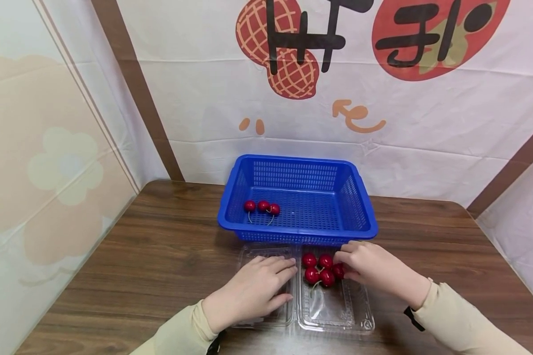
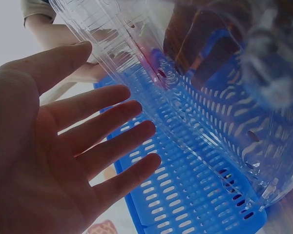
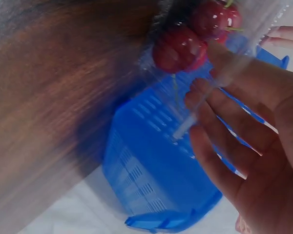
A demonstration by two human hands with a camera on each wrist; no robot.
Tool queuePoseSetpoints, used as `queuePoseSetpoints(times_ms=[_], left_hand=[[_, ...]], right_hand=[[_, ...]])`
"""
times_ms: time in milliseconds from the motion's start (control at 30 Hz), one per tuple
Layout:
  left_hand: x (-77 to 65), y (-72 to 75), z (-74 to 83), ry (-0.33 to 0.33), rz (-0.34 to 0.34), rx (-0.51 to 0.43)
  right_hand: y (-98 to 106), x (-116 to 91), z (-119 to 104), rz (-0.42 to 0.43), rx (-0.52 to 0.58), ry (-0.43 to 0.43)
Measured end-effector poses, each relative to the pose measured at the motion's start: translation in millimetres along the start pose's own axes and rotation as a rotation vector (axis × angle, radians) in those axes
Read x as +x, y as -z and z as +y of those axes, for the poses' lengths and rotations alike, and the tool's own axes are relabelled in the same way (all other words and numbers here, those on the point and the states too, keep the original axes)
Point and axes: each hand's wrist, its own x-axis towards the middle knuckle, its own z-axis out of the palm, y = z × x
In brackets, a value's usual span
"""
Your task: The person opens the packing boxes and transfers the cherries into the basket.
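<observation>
In the head view a clear plastic clamshell box (image 1: 324, 313) lies unfolded on the table, with several glossy red cherries (image 1: 311, 275) grouped in the upper part of its right half. My right hand (image 1: 373, 268) reaches into that half from the right, thumb and fingers bent around a cherry (image 1: 338, 270) at the group's right edge. The right wrist view has cherries (image 3: 178, 48) beside the thumb tip, behind clear plastic. My left hand (image 1: 255, 291) lies over the box's left half, fingers extended; its spread fingers show beside the plastic in the left wrist view.
Just behind the box stands a blue slotted basket (image 1: 297, 230), with three stemmed cherries (image 1: 263, 206) in its left part. The brown wooden table (image 1: 169, 256) extends to both sides. A printed cloth (image 1: 195, 108) hangs behind it.
</observation>
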Motion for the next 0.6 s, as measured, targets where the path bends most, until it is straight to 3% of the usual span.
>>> queuePoseSetpoints(times_ms=[233, 600], left_hand=[[0.8, -0.2, -0.3, -0.002, 0.001, 0.0], [-0.1, -1.5, 0.6, -0.029, 0.032, 0.025]], right_hand=[[-8.5, 2.1, -1.1, -0.022, -0.085, 0.002], [-14.4, 7.5, -3.6, -0.064, -0.067, -0.001]])
